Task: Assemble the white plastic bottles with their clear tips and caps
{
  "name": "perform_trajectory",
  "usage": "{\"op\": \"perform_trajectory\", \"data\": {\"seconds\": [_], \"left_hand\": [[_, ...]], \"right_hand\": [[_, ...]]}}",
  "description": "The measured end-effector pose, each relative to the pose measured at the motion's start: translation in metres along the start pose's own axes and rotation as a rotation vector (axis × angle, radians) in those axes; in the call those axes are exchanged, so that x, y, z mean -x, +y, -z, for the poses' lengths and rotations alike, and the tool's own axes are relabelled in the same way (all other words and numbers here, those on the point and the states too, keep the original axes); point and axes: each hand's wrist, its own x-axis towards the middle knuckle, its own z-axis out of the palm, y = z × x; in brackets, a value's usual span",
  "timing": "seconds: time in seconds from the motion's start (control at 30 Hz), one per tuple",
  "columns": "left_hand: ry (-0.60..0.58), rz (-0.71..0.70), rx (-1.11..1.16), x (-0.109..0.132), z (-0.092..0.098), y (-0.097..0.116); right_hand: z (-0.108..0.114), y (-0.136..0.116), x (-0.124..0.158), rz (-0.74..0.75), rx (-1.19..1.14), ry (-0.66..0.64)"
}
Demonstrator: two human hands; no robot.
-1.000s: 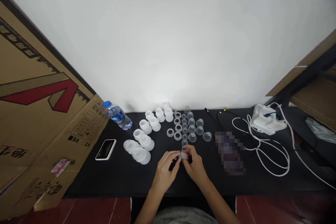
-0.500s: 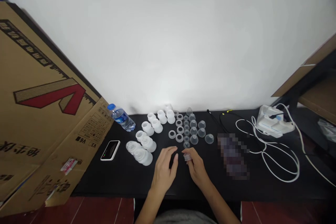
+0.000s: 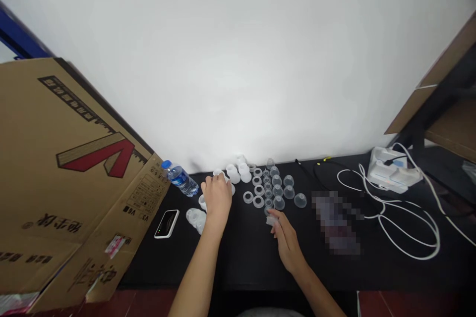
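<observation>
My left hand point(image 3: 217, 197) is over the white flared plastic pieces point(image 3: 234, 174), its fingers bent downward and their tips hidden. Some of those pieces are covered by the hand and forearm. Between the fingers and thumb of my right hand point(image 3: 285, 241) is a small translucent plastic piece point(image 3: 271, 220), held just above the table. Right beyond it lie a column of small clear round parts point(image 3: 267, 193), translucent flat rings point(image 3: 258, 201) to their left and clear domes point(image 3: 278, 202) to their right. Several white pieces point(image 3: 196, 218) stand left of my left forearm.
A water bottle point(image 3: 182, 182) leans by a large cardboard box point(image 3: 96, 158) on the left. A white-framed device point(image 3: 166, 224) lies on the black table point(image 3: 245, 262). To the right are a blurred-out object point(image 3: 336, 223), a white power strip point(image 3: 394, 171) and looped white cable point(image 3: 405, 259).
My left hand has moved away from beside my right hand, forward and left, onto the white pieces. My right hand still holds the small translucent piece. The view has shifted slightly.
</observation>
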Motion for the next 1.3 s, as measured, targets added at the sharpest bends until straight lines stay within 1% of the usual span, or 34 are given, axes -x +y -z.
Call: {"op": "perform_trajectory", "data": {"seconds": [0.1, 0.27, 0.43, 0.5, 0.6, 0.7, 0.8, 0.97, 1.03, 1.1, 1.17, 1.23, 1.3], "left_hand": [[-0.022, -0.010, -0.037, -0.004, -0.006, 0.001], [0.008, -0.077, 0.007, 0.003, -0.012, -0.006], [0.016, -0.176, 0.145, 0.022, -0.009, -0.008], [0.030, -0.201, 0.213, 0.033, -0.008, -0.005], [0.087, -0.209, 0.378, 0.051, -0.010, 0.003], [0.133, -0.147, 0.567, 0.071, -0.019, 0.011], [0.122, -0.065, 0.716, 0.089, -0.038, 0.018], [0.007, 0.023, 0.936, 0.109, -0.078, 0.019], [-0.048, 0.068, 1.019, 0.114, -0.089, 0.017], [-0.099, 0.090, 1.078, 0.118, -0.096, 0.015], [-0.132, 0.094, 1.096, 0.121, -0.099, 0.013], [-0.135, 0.102, 1.109, 0.122, -0.098, 0.011], [-0.110, 0.123, 1.146, 0.121, -0.097, 0.009]], "right_hand": [[0.000, -0.001, -0.001, 0.000, 0.002, 0.020], [0.000, 0.000, -0.001, 0.022, 0.007, 0.022], [-0.001, 0.001, -0.001, -0.004, -0.006, -0.019], [-0.001, 0.001, -0.001, 0.001, 0.008, -0.011], [-0.004, 0.003, -0.001, -0.009, 0.021, 0.006], [-0.006, 0.006, -0.002, -0.018, 0.004, 0.033], [-0.008, 0.010, -0.002, -0.023, -0.025, 0.051], [-0.010, 0.015, -0.003, -0.076, -0.068, 0.051], [-0.009, 0.016, -0.004, -0.105, -0.074, 0.043], [-0.008, 0.014, -0.005, -0.132, -0.087, 0.035], [-0.006, 0.011, -0.006, -0.156, -0.107, 0.035], [-0.005, 0.008, -0.007, -0.185, -0.129, 0.030], [-0.003, 0.006, -0.008, -0.228, -0.173, 0.019]]}}
